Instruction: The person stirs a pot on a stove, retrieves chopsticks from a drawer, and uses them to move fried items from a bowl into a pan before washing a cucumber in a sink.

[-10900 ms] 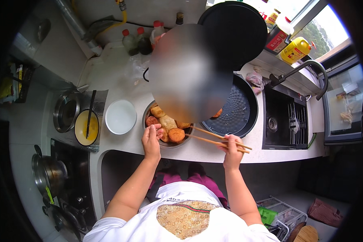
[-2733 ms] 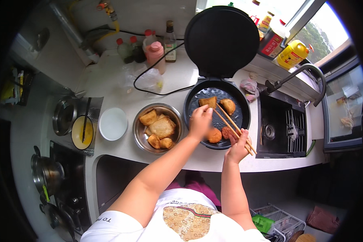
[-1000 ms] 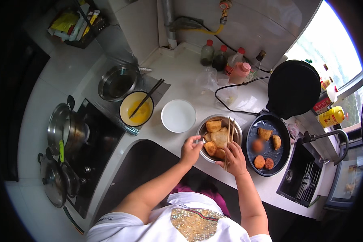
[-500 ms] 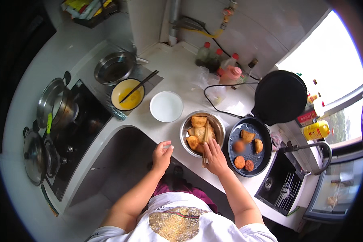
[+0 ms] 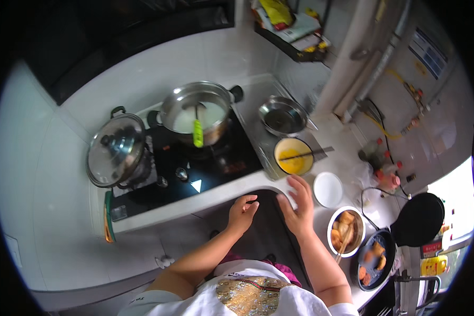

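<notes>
My left hand [image 5: 242,215] hangs in the air before the counter, fingers loosely bent, thumb apart, holding nothing. To its right, my right hand [image 5: 298,208] is raised with spread fingers, also holding nothing, near a white bowl [image 5: 328,189]. Beyond the right hand stands a cream bowl [image 5: 278,167] of yellow beaten egg, dark chopsticks [image 5: 317,152] across it. Light wooden chopsticks [image 5: 344,246] lean in a steel bowl [image 5: 362,224] of golden fried pieces [image 5: 346,217]. Browned pieces, some blurred, sit in an open electric pan [image 5: 388,253].
On the black cooktop [image 5: 237,163] are a steel pot [image 5: 166,113] of whitish liquid with a green-handled ladle [image 5: 197,134], and a lidded pot [image 5: 117,152]. A steel pan [image 5: 283,118] sits behind the egg bowl. Bottles [image 5: 389,168] line the back right.
My view has turned left toward the cooktop. The right hand has left the wooden chopsticks, which stay in the steel bowl, and has opened. The left hand stays empty, now nearer the cooktop.
</notes>
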